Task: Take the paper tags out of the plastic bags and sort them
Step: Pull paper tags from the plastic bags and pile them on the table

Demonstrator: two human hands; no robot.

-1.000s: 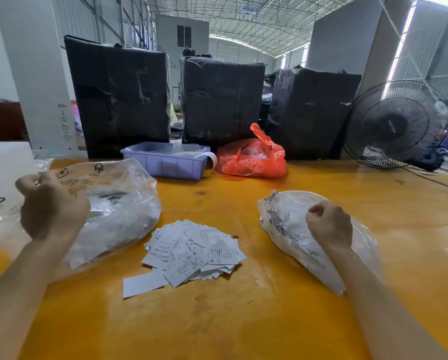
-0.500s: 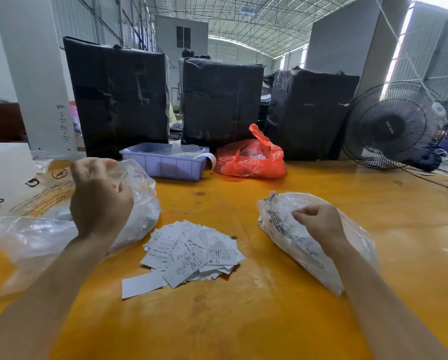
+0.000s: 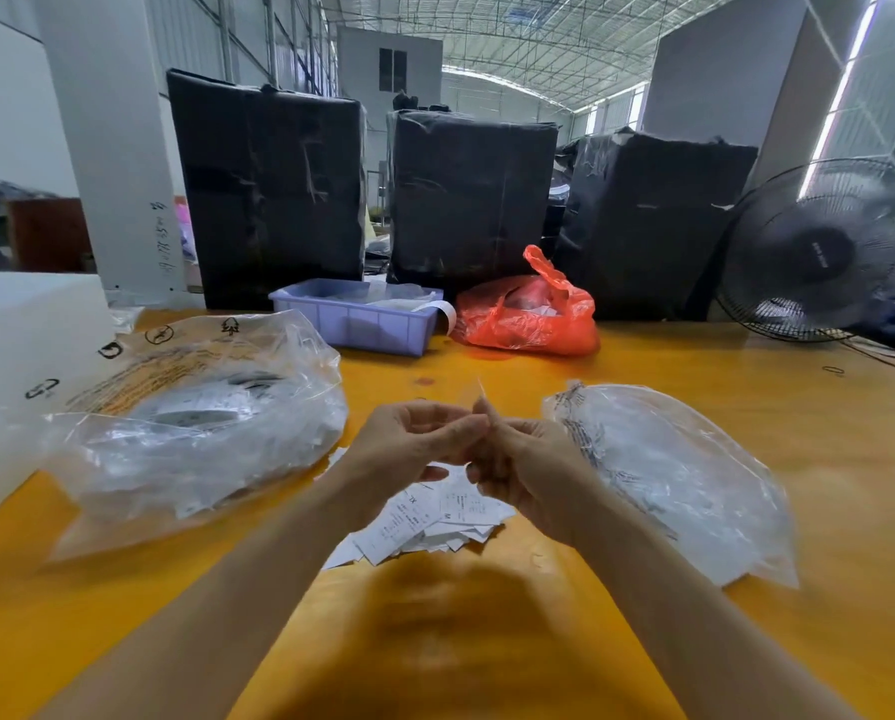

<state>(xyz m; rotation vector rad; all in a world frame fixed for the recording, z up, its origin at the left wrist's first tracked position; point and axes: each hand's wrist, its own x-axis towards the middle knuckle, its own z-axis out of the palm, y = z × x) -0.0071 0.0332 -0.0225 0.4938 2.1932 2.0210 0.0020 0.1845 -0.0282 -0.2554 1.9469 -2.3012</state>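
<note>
My left hand (image 3: 409, 446) and my right hand (image 3: 526, 467) meet above the middle of the yellow table (image 3: 487, 641). Together they pinch a small clear plastic bag (image 3: 479, 394) whose thin edge sticks up between the fingertips. A pile of white paper tags (image 3: 430, 519) lies on the table right under the hands, partly hidden by them. A large clear bag of small bags (image 3: 196, 423) lies to the left. Another clear bag (image 3: 674, 475) lies to the right.
A purple plastic tray (image 3: 354, 317) and a red plastic bag (image 3: 528, 311) sit at the back of the table before three black wrapped bales (image 3: 274, 184). A black fan (image 3: 824, 252) stands at the back right. A white box (image 3: 14, 350) is at the left edge.
Both hands left the big bags at either side and came together over the tag pile. They now pinch a small clear bag between them.
</note>
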